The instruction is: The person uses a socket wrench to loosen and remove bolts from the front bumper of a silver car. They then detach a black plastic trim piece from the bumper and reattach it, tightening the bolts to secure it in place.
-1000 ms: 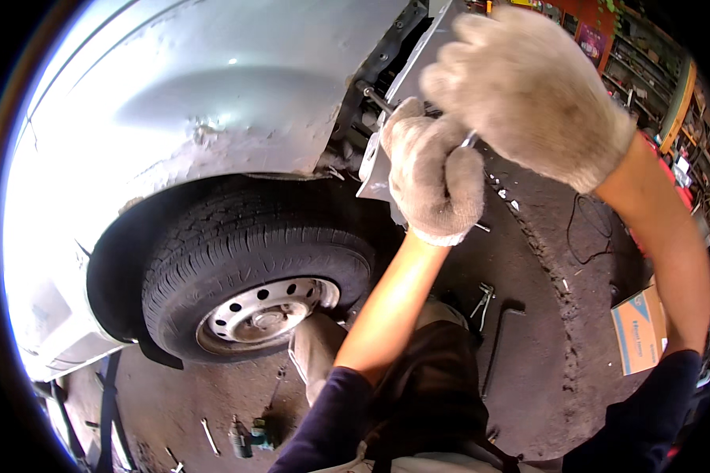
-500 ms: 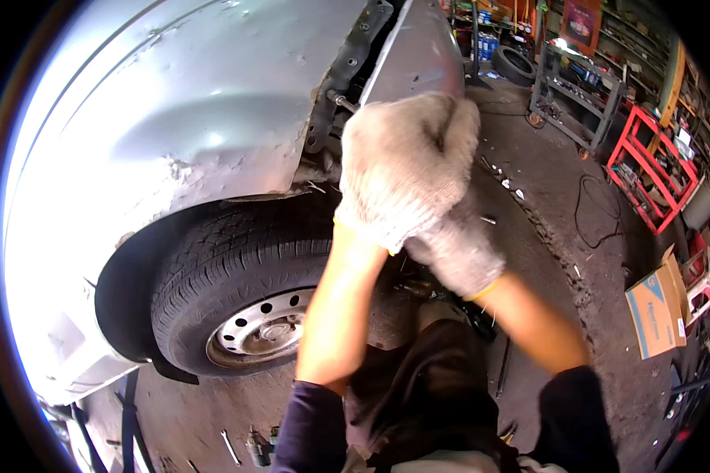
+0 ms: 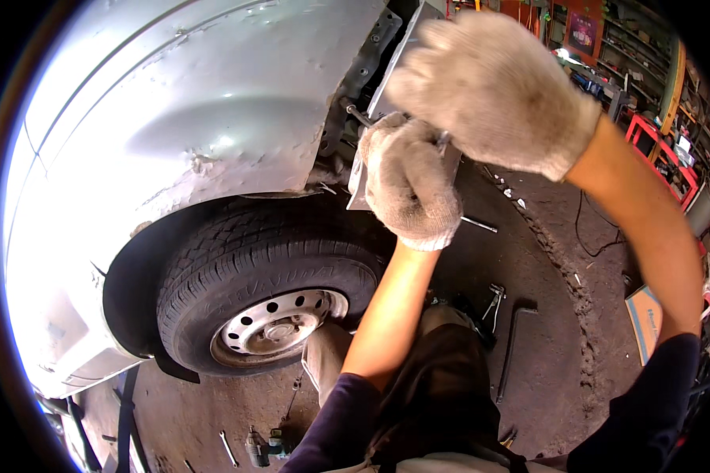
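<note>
My left hand [image 3: 410,181], in a pale knit glove, is closed around a metal socket extension bar [image 3: 359,114]. The bar's far end meets the edge flange beside the silver fender [image 3: 237,118]. A small metal end [image 3: 443,142] shows between my two hands. Up and to the right, my gloved right hand [image 3: 497,87] is raised with its fingers curled; what they hold is hidden, and motion blurs the glove. Behind both hands stands a grey body panel [image 3: 398,67]. Below is the wheel's black tire [image 3: 205,299] with its steel rim [image 3: 280,327].
On the floor by my legs lie a ratchet [image 3: 495,303], a bent dark bar [image 3: 514,347], a wrench [image 3: 229,448] and a power tool [image 3: 264,448]. A cardboard box [image 3: 644,319] and a red metal rack [image 3: 663,158] stand at the right.
My hands were close together, overlapping. My right hand has swung up and right, away from my left, which has shifted slightly right and stays by the bar.
</note>
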Demonstrator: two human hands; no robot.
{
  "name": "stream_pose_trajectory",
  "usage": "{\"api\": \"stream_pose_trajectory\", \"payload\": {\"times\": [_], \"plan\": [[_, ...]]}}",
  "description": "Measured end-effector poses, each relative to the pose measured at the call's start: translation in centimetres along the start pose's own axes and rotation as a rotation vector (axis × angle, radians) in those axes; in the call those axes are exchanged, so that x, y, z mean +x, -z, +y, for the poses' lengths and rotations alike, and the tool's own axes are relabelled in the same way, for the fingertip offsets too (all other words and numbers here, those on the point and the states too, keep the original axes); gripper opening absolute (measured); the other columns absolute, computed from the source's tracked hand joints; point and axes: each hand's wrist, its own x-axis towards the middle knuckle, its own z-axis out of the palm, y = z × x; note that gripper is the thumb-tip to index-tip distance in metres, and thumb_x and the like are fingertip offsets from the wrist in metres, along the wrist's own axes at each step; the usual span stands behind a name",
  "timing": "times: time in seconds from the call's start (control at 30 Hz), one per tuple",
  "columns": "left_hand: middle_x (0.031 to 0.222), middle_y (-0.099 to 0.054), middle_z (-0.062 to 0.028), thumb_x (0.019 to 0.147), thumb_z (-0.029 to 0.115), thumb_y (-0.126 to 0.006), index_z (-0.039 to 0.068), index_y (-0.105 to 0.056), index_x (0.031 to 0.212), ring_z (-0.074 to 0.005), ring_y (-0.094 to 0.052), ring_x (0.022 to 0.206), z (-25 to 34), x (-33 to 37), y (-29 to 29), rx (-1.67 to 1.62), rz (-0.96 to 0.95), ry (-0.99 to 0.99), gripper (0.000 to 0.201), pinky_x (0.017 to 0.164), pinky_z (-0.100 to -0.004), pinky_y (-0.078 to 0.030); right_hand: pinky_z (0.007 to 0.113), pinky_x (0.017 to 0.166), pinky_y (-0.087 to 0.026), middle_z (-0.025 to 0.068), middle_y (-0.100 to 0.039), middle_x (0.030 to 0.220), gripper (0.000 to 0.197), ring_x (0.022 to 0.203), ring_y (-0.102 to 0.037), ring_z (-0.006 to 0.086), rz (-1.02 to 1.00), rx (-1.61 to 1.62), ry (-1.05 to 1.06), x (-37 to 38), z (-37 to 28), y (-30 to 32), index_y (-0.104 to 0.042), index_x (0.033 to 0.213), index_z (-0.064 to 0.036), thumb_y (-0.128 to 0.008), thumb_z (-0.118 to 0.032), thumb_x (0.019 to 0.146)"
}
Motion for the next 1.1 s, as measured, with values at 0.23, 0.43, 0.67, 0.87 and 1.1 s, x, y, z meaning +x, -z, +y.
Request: {"api": "stream_pose_trajectory", "payload": {"times": [0.23,0.43,0.67,0.87,1.1], "plan": [[0.078,-0.068,-0.0096,0.083,0.001,-0.068,-0.001,-0.07,0.086,-0.0235,-0.064,0.07,1.0,2.0,0.5,-0.169,0.001,0.203,0.004,0.065,-0.0315,-0.052,0.041,0.057,-0.052,0.0109,-0.063,0.06,0.009,0.059,-0.067,0.0254,-0.598,0.353,-0.28,-2.2,-1.0,0.5,-0.071,0.08,-0.0071,-0.07,-0.015,0.078],[0.063,-0.064,-0.0186,0.09,0.029,-0.071,0.002,-0.072,0.072,-0.0369,-0.067,0.06,0.8,8.4,2.9,-0.047,-0.989,0.341,0.033,0.061,-0.0433,-0.055,0.04,0.065,-0.055,0.0143,-0.07,0.077,0.015,0.07,-0.07,0.0274,0.316,1.697,-1.464,-2.7,-15.3,-3.5,-0.074,0.091,-0.0047,-0.074,-0.016,0.081],[0.066,-0.066,-0.0174,0.087,0.032,-0.075,0.007,-0.076,0.077,-0.0378,-0.068,0.068,0.2,8.7,3.9,-0.115,-1.011,0.242,0.027,0.067,-0.0475,-0.055,0.04,0.075,-0.058,0.0165,-0.074,0.087,0.022,0.083,-0.073,0.0276,0.516,2.135,-1.695,-0.6,-19.2,-4.5,-0.074,0.099,-0.0033,-0.076,-0.018,0.082],[0.087,-0.072,-0.0068,0.083,0.007,-0.073,0.005,-0.074,0.093,-0.0298,-0.065,0.076,-0.9,2.6,2.7,-0.254,-0.159,-0.042,0.01,0.078,-0.0414,-0.052,0.037,0.067,-0.059,0.0094,-0.073,0.074,0.018,0.072,-0.074,0.0231,-0.292,0.559,-0.654,-4.2,-5.5,-2.5,-0.074,0.088,-0.0054,-0.076,-0.021,0.079],[0.097,-0.071,-0.0145,0.085,0.013,-0.076,-0.005,-0.066,0.102,-0.0284,-0.068,0.084,0.3,0.4,-1.8,-0.024,0.265,0.061,0.027,0.076,-0.0361,-0.055,0.032,0.068,-0.056,0.0035,-0.072,0.081,0.012,0.081,-0.07,0.0199,-0.564,0.233,-0.333,1.5,-1.5,0.9,-0.072,0.087,-0.0116,-0.072,-0.023,0.085]]}}
